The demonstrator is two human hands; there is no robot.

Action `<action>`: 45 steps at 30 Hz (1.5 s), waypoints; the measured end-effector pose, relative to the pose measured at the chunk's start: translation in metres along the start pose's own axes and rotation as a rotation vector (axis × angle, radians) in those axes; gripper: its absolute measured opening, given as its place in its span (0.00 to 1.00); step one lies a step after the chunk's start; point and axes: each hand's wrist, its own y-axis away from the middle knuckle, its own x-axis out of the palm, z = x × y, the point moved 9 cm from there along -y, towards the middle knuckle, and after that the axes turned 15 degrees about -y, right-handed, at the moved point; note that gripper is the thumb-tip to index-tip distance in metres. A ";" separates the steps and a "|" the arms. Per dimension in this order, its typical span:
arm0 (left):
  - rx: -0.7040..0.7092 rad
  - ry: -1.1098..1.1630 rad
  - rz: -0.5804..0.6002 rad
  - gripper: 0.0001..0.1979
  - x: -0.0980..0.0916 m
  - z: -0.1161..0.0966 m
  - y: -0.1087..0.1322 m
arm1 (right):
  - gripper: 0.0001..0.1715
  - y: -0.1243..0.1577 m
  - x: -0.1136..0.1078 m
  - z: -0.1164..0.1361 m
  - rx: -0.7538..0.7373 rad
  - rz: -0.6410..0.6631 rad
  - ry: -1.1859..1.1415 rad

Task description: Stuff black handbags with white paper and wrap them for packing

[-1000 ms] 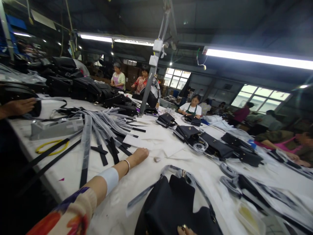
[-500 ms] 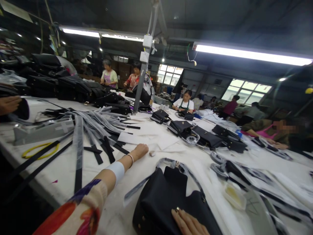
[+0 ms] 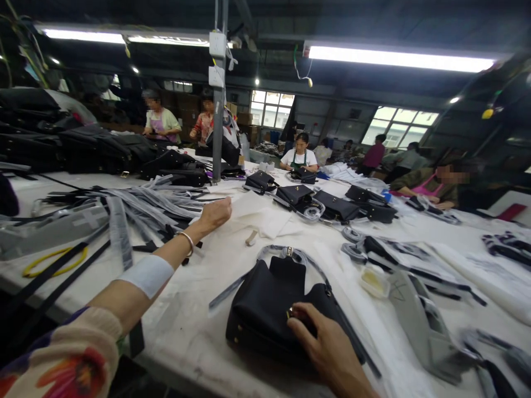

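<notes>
Bag (image 3: 259, 298): black, lying near the front edge of your white surface (image 3: 186, 326), a little right of centre in the head view. Wrapped strap (image 3: 265, 253) arches over its far side, buckle (image 3: 289, 251) at the top; gold studs low on its left side.

Your right hand (image 3: 327, 340) lies over the bag's near part, thumb and fingers bent, narrow gap, at the gold clasp (image 3: 289, 313). Cannot tell whether you grip the clasp or only touch it. Your left hand (image 3: 216, 214) reaches forward, fingers curled in, at the near left edge of the white sheets (image 3: 269, 218); cannot tell whether a sheet is pinched. Bracelet (image 3: 189, 243) on that wrist, pale patch (image 3: 149, 275) on the forearm.

Small tan scrap (image 3: 250, 238) between left hand and bag. Left of your arm: fanned straps (image 3: 120, 232), many in clear wrap, and a yellow loop (image 3: 30, 271). Right of the bag: tray (image 3: 374, 281) with something yellow in it, beside a grey stand (image 3: 423, 320). Finished-looking black bags (image 3: 336, 205) stand in a row beyond the sheets. Across the surface, a co-worker in a green apron (image 3: 299, 161).
</notes>
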 end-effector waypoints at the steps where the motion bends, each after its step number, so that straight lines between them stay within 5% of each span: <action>1: -0.029 -0.014 -0.020 0.16 -0.015 0.005 0.003 | 0.15 -0.006 -0.002 0.001 0.071 -0.006 -0.021; 6: -0.084 -0.077 -0.070 0.13 -0.066 0.005 0.018 | 0.05 -0.028 0.000 0.022 0.103 0.012 0.113; 14: 0.021 -0.079 -0.100 0.12 -0.103 -0.035 0.035 | 0.15 -0.024 0.015 0.032 0.013 0.058 0.129; 21: 0.261 -0.048 -0.164 0.11 -0.118 -0.109 0.058 | 0.18 -0.025 0.020 0.039 0.012 0.052 0.143; 25: 0.506 -0.043 -0.239 0.13 -0.127 -0.167 0.101 | 0.12 -0.012 -0.009 0.045 -0.034 -0.024 0.117; 28: 0.724 -0.036 -0.375 0.13 -0.125 -0.203 0.152 | 0.10 0.019 -0.058 0.060 -0.157 -0.222 0.138; 31: 0.911 -0.005 -0.480 0.09 -0.102 -0.225 0.204 | 0.12 0.052 -0.090 0.083 -0.435 -0.373 0.255; 35: 0.932 0.006 -0.390 0.05 -0.060 -0.233 0.234 | 0.30 0.047 -0.055 0.065 -0.544 -0.145 0.414; 39: 0.881 0.059 -0.246 0.07 -0.047 -0.224 0.233 | 0.26 0.026 -0.016 0.026 -0.399 0.085 0.301; 45: 0.743 0.097 -0.094 0.07 -0.050 -0.191 0.215 | 0.24 0.021 -0.024 0.019 -0.211 0.188 0.138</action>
